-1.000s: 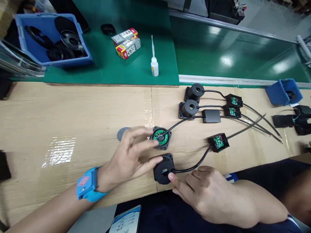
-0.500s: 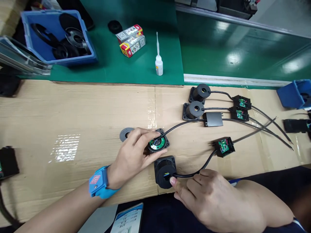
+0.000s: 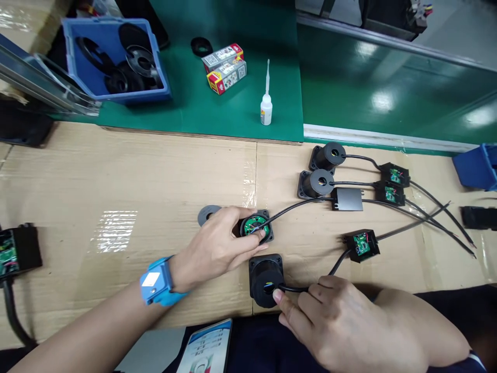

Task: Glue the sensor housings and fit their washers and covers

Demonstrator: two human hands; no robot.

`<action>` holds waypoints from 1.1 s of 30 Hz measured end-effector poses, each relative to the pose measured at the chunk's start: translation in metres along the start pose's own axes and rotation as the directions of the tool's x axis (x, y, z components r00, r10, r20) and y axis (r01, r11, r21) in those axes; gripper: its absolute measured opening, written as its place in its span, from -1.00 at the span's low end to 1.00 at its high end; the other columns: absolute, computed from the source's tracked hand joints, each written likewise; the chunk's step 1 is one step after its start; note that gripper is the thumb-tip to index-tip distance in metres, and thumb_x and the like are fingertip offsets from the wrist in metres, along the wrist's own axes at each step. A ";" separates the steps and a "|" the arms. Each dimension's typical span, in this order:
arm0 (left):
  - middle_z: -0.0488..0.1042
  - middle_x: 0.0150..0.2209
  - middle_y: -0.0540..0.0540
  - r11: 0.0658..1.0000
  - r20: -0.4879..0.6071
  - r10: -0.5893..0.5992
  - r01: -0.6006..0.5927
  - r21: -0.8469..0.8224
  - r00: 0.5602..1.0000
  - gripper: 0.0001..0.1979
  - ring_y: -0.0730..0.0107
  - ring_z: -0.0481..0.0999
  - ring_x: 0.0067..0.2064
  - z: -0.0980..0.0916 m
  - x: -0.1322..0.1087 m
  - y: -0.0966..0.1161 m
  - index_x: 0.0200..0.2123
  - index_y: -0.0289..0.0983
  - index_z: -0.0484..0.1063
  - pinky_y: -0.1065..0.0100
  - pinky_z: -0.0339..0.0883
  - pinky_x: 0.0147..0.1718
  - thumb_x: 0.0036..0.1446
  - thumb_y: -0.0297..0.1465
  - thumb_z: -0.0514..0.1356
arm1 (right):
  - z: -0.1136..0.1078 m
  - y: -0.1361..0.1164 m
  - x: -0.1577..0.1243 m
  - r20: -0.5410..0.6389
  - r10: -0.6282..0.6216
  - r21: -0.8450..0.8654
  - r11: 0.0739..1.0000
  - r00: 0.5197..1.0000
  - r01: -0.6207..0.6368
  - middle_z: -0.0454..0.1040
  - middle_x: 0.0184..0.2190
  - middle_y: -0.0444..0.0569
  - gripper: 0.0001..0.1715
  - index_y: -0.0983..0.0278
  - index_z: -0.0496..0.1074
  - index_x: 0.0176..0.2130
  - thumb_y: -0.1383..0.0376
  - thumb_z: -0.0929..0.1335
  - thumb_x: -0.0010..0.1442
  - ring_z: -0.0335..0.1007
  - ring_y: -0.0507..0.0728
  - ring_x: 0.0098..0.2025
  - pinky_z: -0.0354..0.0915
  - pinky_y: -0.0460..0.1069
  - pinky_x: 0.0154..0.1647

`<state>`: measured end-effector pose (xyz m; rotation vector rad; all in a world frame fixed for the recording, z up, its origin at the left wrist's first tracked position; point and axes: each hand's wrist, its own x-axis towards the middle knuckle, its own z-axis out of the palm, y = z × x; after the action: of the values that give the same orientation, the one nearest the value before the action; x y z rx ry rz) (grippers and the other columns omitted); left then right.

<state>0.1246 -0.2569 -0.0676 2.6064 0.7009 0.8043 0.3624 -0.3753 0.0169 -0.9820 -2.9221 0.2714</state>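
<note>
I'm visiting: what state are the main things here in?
Green-board housing: open, held by left hand
Nearest housing: wires visible inside, right hand touching
Box beyond right hand: open, circuit board exposed
White bottle: upright
Large blue bin: open, holding black parts
Blue wristband: fastened

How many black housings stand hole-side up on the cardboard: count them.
3: the rear housing, the middle housing just in front, the near housing by the right hand.

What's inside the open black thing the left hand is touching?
Inside the open black housing is a green circuit board, with a black cable running to it. The left hand covers part of the housing; anything beneath the board is hidden.
</note>
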 end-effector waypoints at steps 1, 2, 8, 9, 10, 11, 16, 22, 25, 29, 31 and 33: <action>0.46 -0.01 -0.24 1.000 0.006 -0.007 0.007 0.001 1.000 -0.88 0.13 0.56 -0.04 -0.001 0.000 -0.002 -0.23 -0.24 0.59 0.18 0.56 -0.18 0.31 -0.33 0.28 | 0.000 0.000 0.000 0.004 0.004 -0.002 1.000 1.000 -0.004 0.56 -0.47 -0.09 -0.64 0.43 0.53 0.04 0.41 0.33 0.27 0.42 0.09 -0.51 0.27 0.05 -0.44; 0.46 0.00 -0.24 1.000 0.011 -0.026 0.026 0.006 1.000 -0.87 0.14 0.56 -0.04 -0.001 -0.001 -0.004 -0.21 -0.24 0.59 0.18 0.55 -0.16 0.31 -0.31 0.28 | 0.001 0.000 -0.001 0.003 0.008 -0.005 1.000 1.000 -0.007 0.56 -0.46 -0.09 -0.63 0.43 0.52 0.04 0.41 0.33 0.27 0.43 0.09 -0.51 0.28 0.05 -0.39; 0.42 0.05 -0.25 0.996 -0.091 -0.047 0.053 0.067 0.995 -0.87 0.04 0.53 0.03 0.000 -0.004 -0.002 -0.20 -0.22 0.55 0.09 0.53 -0.10 0.28 -0.29 0.31 | 0.000 0.000 0.000 -0.004 -0.012 -0.070 0.997 1.000 0.012 0.57 -0.45 -0.09 -0.62 0.41 0.52 0.06 0.38 0.36 0.26 0.43 0.12 -0.48 0.30 0.14 -0.10; 0.41 0.08 -0.26 0.997 -0.115 -0.044 0.051 0.059 0.992 -0.83 0.00 0.52 0.08 -0.001 -0.002 -0.001 -0.15 -0.21 0.53 0.06 0.51 -0.07 0.26 -0.27 0.33 | 0.000 0.000 0.000 0.012 -0.016 -0.073 0.997 1.000 0.016 0.57 -0.44 -0.09 -0.61 0.41 0.52 0.07 0.37 0.36 0.26 0.43 0.13 -0.47 0.29 0.15 -0.09; 0.41 0.11 -0.28 0.998 -0.121 -0.052 0.057 0.034 0.991 -0.75 -0.04 0.50 0.13 -0.003 0.001 0.000 -0.08 -0.21 0.49 0.02 0.50 -0.02 0.24 -0.24 0.35 | -0.001 0.001 0.001 0.019 -0.018 -0.072 0.997 1.000 0.019 0.57 -0.44 -0.09 -0.61 0.40 0.52 0.07 0.37 0.36 0.27 0.43 0.13 -0.47 0.29 0.15 -0.09; 0.41 0.13 -0.30 0.998 -0.105 -0.070 0.070 -0.008 0.992 -0.64 -0.07 0.47 0.17 -0.005 0.005 0.000 0.00 -0.22 0.44 -0.03 0.47 0.03 0.22 -0.20 0.36 | -0.001 0.001 0.001 0.015 -0.024 -0.070 0.997 1.000 0.025 0.56 -0.44 -0.10 -0.62 0.41 0.52 0.07 0.37 0.35 0.28 0.43 0.13 -0.48 0.28 0.15 -0.10; 0.44 0.20 -0.28 0.962 0.166 -0.150 0.182 -0.204 0.975 -0.39 0.06 0.44 0.26 -0.017 0.026 -0.005 0.28 -0.30 0.21 0.06 0.37 0.23 0.26 -0.28 0.32 | -0.002 0.004 0.003 0.002 -0.028 -0.042 0.999 1.000 0.028 0.54 -0.46 -0.12 -0.64 0.43 0.51 0.07 0.40 0.27 0.37 0.40 0.09 -0.51 0.28 0.12 -0.17; 0.49 0.03 -0.15 0.954 0.139 -0.160 0.189 -0.232 0.977 -0.66 0.23 0.51 0.08 -0.010 0.021 -0.006 0.16 -0.21 0.41 0.21 0.46 0.08 0.34 -0.34 0.24 | -0.006 0.008 0.008 0.008 -0.019 -0.004 1.000 1.000 0.019 0.52 -0.48 -0.14 -0.63 0.41 0.52 0.04 0.44 0.19 0.45 0.40 0.06 -0.53 0.29 0.09 -0.23; 0.48 0.03 -0.15 0.963 0.096 -0.150 0.168 -0.212 0.984 -0.67 0.23 0.51 0.08 -0.006 0.016 -0.004 0.15 -0.20 0.43 0.22 0.46 0.07 0.35 -0.34 0.25 | -0.007 0.008 0.009 -0.010 -0.014 -0.004 1.000 1.000 0.014 0.50 -0.51 -0.17 -0.62 0.40 0.52 0.02 0.46 0.17 0.46 0.39 0.05 -0.54 0.29 0.08 -0.27; 0.49 0.10 -0.20 0.965 0.087 -0.170 0.184 -0.187 0.982 -0.51 0.20 0.51 0.13 -0.004 0.014 -0.002 0.26 -0.25 0.31 0.20 0.45 0.13 0.33 -0.30 0.28 | -0.002 0.008 0.011 -0.037 -0.002 -0.018 1.000 0.999 0.001 0.47 -0.54 -0.18 -0.66 0.39 0.54 0.00 0.43 0.20 0.47 0.35 0.05 -0.56 0.28 0.07 -0.32; 0.49 0.14 -0.23 0.960 0.073 -0.191 0.202 -0.194 0.979 -0.43 0.19 0.52 0.15 -0.004 0.013 -0.002 0.31 -0.27 0.22 0.18 0.45 0.16 0.33 -0.27 0.28 | 0.002 0.007 0.011 -0.078 0.002 -0.028 1.000 0.997 -0.004 0.45 -0.57 -0.19 -0.71 0.38 0.55 -0.04 0.40 0.25 0.45 0.31 0.05 -0.58 0.26 0.06 -0.35; 0.47 0.19 -0.25 0.953 0.074 -0.195 0.207 -0.220 0.978 -0.32 0.16 0.51 0.19 -0.008 0.012 -0.004 0.35 -0.25 0.14 0.15 0.45 0.18 0.30 -0.17 0.30 | 0.005 0.006 0.010 -0.131 0.009 -0.034 0.999 0.991 -0.013 0.41 -0.61 -0.21 -0.75 0.37 0.56 -0.09 0.38 0.28 0.44 0.26 0.04 -0.61 0.23 0.05 -0.37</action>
<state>0.1272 -0.2461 -0.0577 2.2996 0.7950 0.7076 0.3578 -0.3651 0.0103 -0.9807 -2.8128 0.1514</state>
